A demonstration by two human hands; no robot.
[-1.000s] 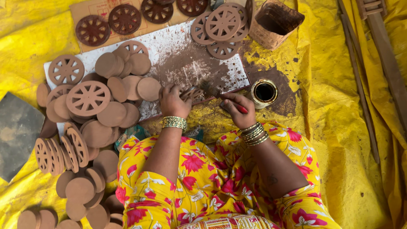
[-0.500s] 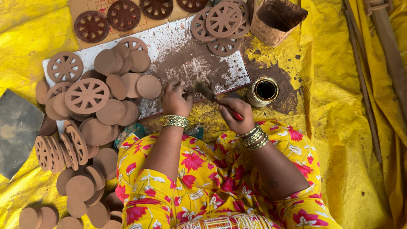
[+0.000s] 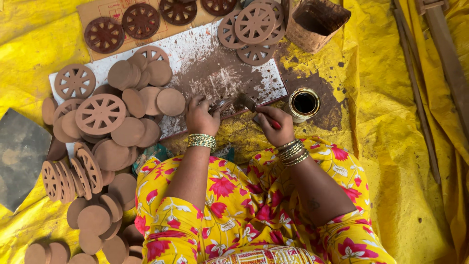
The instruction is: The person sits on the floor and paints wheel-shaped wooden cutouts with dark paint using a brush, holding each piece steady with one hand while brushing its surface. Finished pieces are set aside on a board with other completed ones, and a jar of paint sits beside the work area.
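- The left hand [image 3: 199, 116] was curled almost closed, its fingertips pinching a small dark piece [image 3: 221, 104] at the near edge of the stained white board [image 3: 195, 54]; what the piece was could not be told.
- The right hand [image 3: 276, 126] was closed around the red handle of a brush [image 3: 254, 108], whose dark bristles pointed up and left, touching or just beside the piece in the other hand.
- Both wrists carried stacked bangles [image 3: 202, 141].
- A small open tin of dark paint [image 3: 304, 103] stood just right of the brush hand, on a brown-stained patch of the yellow sheet [image 3: 391, 122].
- Plain clay discs [image 3: 129, 132] and spoked clay wheels [image 3: 100, 114] were heaped on the left part of the board and spilled onto the sheet nearby.
- Dark-painted wheels [image 3: 140, 20] lay in a row on brown cardboard at the top.
- More unpainted wheels [image 3: 254, 23] were stacked at the board's far right corner, beside a woven basket [image 3: 316, 23].
- Wooden sticks [image 3: 415, 93] lay along the right side, and a grey slab [image 3: 19, 156] sat at the left edge.
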